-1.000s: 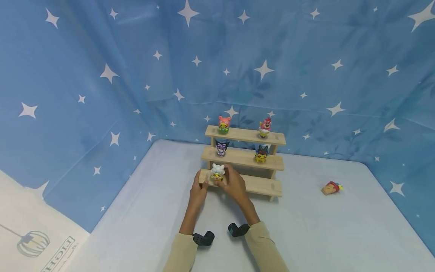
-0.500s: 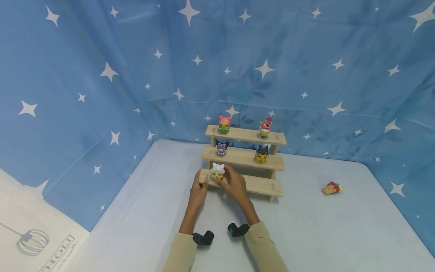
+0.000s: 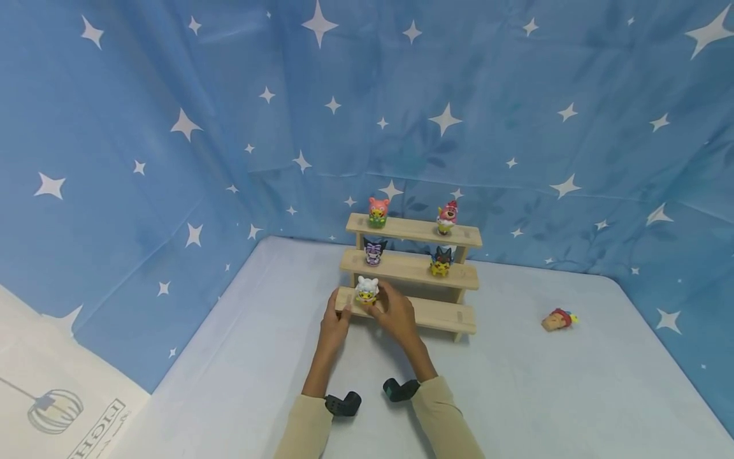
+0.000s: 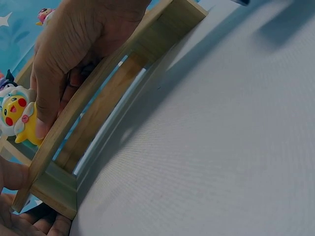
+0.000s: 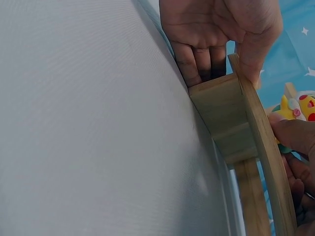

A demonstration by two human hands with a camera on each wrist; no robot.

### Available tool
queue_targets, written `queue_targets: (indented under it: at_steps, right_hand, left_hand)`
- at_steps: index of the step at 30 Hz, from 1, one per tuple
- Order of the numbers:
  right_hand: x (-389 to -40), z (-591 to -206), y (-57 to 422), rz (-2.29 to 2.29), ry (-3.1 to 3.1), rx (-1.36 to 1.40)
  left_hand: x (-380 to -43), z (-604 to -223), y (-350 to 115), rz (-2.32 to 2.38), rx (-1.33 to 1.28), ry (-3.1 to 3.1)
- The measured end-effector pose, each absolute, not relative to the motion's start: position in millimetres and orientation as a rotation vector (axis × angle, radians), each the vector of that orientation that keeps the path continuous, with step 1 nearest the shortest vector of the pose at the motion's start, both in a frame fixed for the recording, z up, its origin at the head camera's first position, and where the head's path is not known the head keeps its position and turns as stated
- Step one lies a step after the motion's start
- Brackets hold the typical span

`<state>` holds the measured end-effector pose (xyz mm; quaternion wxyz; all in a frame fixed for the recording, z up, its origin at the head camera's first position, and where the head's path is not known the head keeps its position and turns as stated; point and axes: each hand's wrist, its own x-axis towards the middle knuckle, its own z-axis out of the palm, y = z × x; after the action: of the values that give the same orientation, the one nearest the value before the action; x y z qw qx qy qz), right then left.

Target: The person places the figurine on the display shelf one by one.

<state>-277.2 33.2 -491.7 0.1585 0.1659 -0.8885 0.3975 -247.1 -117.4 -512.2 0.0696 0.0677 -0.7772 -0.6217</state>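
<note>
A three-tier wooden display stand (image 3: 441, 311) stands on the white table. On the left part of its lowest step is a white-hooded yellow figurine (image 3: 367, 290), upright. My right hand (image 3: 397, 315) holds this figurine from the right, with the thumb at its front in the right wrist view. At the step's left end, my left hand (image 3: 334, 324) grips the stand. Its thumb (image 5: 251, 61) lies on the board while the other fingers (image 5: 202, 64) go behind the side panel, their tips hidden.
Higher up stand a pink-hooded figurine (image 3: 378, 212), a red-hatted pink figurine (image 3: 446, 217), a purple-and-black figurine (image 3: 374, 252) and a black-eared yellow figurine (image 3: 441, 261). A red-and-tan figurine (image 3: 558, 319) lies on the table at right. A starry blue curtain (image 3: 487, 146) hangs behind.
</note>
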Motion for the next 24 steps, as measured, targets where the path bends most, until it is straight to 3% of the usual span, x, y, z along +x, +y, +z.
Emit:
queue_targets:
  at_steps: [24]
  right_hand:
    - [-276.2, -492.4, 34.0, 1.125, -2.553, 0.5]
  left_hand:
    - [-245.2, -510.9, -117.7, -1.858, 0.226, -2.351]
